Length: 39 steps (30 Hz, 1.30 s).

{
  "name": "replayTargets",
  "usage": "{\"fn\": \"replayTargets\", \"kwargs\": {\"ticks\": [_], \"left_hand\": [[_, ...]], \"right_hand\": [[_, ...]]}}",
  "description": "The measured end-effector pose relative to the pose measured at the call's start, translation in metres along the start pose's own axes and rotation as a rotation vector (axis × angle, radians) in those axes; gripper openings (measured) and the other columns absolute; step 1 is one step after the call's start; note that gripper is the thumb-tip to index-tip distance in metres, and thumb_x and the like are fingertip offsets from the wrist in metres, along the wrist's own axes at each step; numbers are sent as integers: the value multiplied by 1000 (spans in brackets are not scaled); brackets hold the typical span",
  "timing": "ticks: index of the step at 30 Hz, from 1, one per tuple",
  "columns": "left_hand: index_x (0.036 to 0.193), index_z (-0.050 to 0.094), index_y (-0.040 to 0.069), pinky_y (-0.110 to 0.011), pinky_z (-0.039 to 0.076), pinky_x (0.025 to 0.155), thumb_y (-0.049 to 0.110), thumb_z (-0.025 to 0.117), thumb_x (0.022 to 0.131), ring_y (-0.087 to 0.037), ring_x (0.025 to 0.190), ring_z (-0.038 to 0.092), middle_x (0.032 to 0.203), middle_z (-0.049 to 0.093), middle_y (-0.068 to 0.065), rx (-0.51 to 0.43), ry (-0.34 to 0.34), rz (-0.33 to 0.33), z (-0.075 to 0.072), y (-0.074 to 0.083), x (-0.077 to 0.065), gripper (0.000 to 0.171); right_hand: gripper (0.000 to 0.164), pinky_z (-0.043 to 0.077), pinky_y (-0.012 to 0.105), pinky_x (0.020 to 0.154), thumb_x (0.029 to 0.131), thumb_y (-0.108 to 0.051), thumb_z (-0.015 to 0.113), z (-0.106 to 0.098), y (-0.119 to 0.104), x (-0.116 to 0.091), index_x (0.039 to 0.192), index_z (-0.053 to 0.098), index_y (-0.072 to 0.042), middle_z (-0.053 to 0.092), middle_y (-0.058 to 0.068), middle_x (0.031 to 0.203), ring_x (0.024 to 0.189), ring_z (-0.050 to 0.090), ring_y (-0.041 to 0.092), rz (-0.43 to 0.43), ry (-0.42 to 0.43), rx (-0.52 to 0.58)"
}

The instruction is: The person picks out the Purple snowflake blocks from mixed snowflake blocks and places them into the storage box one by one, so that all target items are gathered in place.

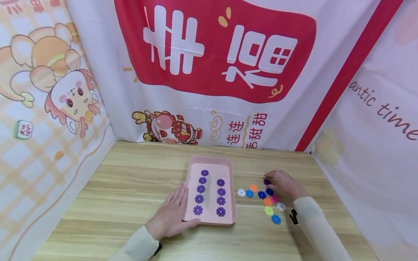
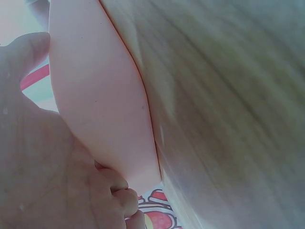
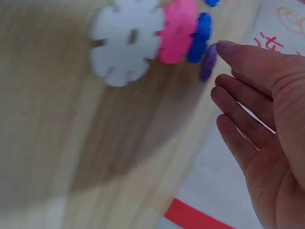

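Note:
A pink tray (image 1: 233,197) holds two columns of purple snowflake discs, several in each. My left hand (image 1: 171,215) rests against the tray's near left corner, fingers extended along its left side and thumb across the front rim. In the left wrist view, the tray's outer wall (image 2: 97,90) shows beside the thumb and fingers. To the right of the tray, my right hand (image 1: 283,183) pinches a purple snowflake disc (image 1: 267,182) at the far end of a loose group. The thumb tip is at that disc (image 3: 208,63) in the right wrist view; the index finger is mostly hidden.
Loose snowflake discs lie on the wooden table (image 1: 130,195) near the right hand: white (image 1: 241,192), light blue (image 1: 276,219), dark blue (image 1: 262,195), orange (image 1: 267,202), yellow-green (image 1: 269,211) and pink (image 1: 275,199). Printed cloth (image 1: 212,87) hangs behind and at both sides.

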<state>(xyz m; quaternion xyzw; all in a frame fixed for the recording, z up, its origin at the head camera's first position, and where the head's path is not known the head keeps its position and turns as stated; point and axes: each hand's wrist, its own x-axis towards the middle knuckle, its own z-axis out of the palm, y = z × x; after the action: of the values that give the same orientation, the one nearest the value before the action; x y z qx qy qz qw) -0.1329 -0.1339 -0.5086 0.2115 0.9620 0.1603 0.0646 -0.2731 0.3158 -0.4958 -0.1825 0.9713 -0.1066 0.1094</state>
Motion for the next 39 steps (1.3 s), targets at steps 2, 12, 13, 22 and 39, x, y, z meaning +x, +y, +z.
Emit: {"fn": "replayTargets", "kwargs": {"ticks": [2,12,13,22,39], "left_hand": [[166,13,-6,-57,17,135,78,50,97,-40,166,9,176,5,-24,1,1,2,0,1,0,115],[167,13,-5,-58,17,134,78,49,97,-40,166,9,177,4,-23,3,-3,-4,2,1,0,115],[167,13,-5,-58,17,134,78,50,97,-40,166,9,177,4,-23,2,-4,-5,2,1,0,115],[167,13,-5,-57,17,135,79,48,97,-39,166,9,177,4,-23,7,-6,-5,1,0,0,115],[166,14,-7,-57,19,134,78,50,97,-41,165,11,176,6,-25,1,0,7,-3,0,-1,115]], "right_hand": [[39,59,55,104,98,-19,78,4,5,1,133,70,-3,75,16,127,118,71,34,-9,13,-5],[30,61,51,101,98,-15,77,10,9,4,126,74,-7,77,12,121,114,73,31,16,44,59],[29,61,51,101,98,-15,77,9,9,5,125,75,-8,77,11,120,113,74,30,23,41,67],[18,64,45,95,95,-12,79,3,10,10,113,78,-15,75,-2,103,97,70,16,68,-25,168],[13,62,34,80,101,-5,70,-43,-22,25,93,76,-13,73,-1,89,81,63,12,-69,-77,51]]}}
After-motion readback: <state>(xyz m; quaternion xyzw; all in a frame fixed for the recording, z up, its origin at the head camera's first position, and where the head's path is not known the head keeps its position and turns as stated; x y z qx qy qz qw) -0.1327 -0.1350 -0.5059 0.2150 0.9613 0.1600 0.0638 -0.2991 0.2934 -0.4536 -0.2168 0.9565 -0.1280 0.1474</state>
